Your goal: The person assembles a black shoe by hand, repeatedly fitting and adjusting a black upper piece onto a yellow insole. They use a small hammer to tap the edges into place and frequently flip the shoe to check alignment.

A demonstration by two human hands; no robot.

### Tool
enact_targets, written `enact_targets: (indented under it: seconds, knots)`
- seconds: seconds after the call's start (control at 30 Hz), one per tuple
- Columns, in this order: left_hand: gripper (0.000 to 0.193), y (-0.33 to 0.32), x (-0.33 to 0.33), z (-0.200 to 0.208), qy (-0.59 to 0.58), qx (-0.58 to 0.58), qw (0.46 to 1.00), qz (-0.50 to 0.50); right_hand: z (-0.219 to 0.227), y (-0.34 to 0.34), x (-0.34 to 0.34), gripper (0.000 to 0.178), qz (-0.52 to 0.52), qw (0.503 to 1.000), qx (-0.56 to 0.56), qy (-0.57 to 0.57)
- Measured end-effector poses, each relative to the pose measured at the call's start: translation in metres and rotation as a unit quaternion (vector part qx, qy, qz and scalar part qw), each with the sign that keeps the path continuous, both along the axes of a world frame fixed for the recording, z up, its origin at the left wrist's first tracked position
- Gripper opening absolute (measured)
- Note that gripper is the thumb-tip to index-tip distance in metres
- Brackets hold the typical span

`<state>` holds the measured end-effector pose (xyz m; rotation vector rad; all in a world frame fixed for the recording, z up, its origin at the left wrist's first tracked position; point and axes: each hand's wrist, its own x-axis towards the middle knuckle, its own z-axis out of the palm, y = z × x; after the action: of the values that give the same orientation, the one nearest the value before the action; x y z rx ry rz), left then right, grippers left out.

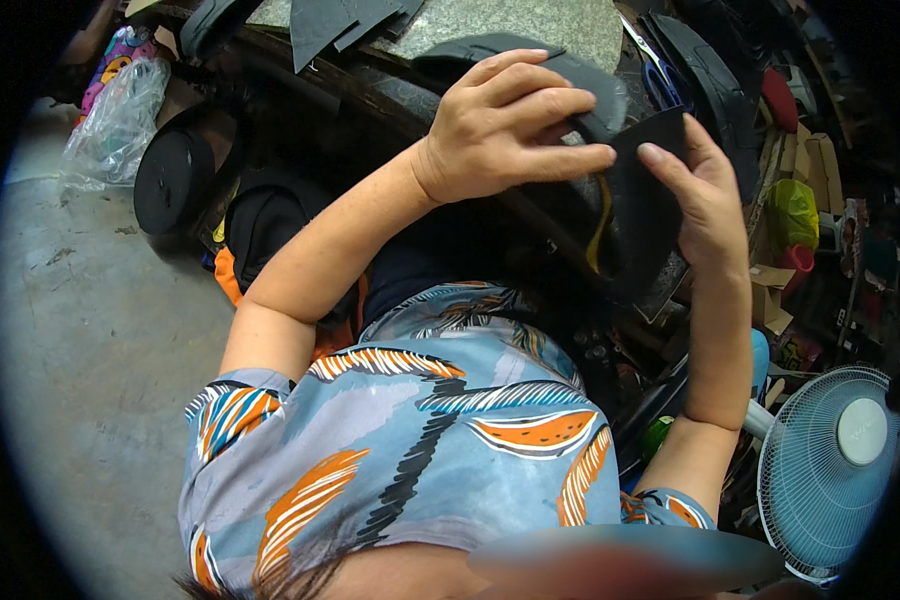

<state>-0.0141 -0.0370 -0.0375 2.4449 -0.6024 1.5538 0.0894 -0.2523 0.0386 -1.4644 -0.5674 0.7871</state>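
My right hand (708, 195) pinches a flat black piece of sheet material (650, 180) between thumb and fingers, near its upper right edge. To its left, my left hand (520, 125) is bent at the wrist, fingers curved and spread apart. The left thumb tip is close to the black piece's left edge; whether it touches cannot be made out. Under and behind the left fingers lies a dark grey curved piece (598, 82). Below the left thumb hangs a narrow yellow strip (600, 225); what it belongs to is hidden.
Blue-handled scissors (660, 80) lie beyond my right hand. Dark cut sheets (345, 30) rest on the speckled work surface (530, 18). A black roll (175, 170) and a clear plastic bag (120, 115) are at left. A fan (830, 470) and cardboard boxes (770, 300) stand at right.
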Motion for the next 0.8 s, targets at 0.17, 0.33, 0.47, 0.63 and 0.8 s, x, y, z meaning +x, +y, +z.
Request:
enact_targets:
  seconds: [0.17,0.33,0.47,0.63,0.8]
  knots:
    - [0.038,-0.004,-0.014,-0.025,0.059,-0.066,0.996,-0.017,-0.022,0.006,-0.002,0.033,-0.013,0.998,-0.045,0.041]
    - [0.039,-0.004,-0.023,-0.033,0.101,-0.11,0.988,-0.031,-0.027,0.012,-0.003,0.032,0.001,0.997,-0.048,0.059]
    - [0.037,0.0,-0.026,-0.028,0.121,-0.112,0.985,-0.045,-0.026,0.017,-0.005,0.036,0.009,0.996,-0.047,0.07]
    - [0.036,-0.006,-0.041,-0.013,0.088,-0.142,0.986,0.008,-0.028,0.019,-0.006,0.039,-0.002,0.993,-0.057,0.105]
    - [0.023,-0.027,-0.068,-0.001,0.278,-0.681,0.658,-0.158,-0.03,0.015,-0.011,0.038,-0.015,0.992,-0.025,0.125]
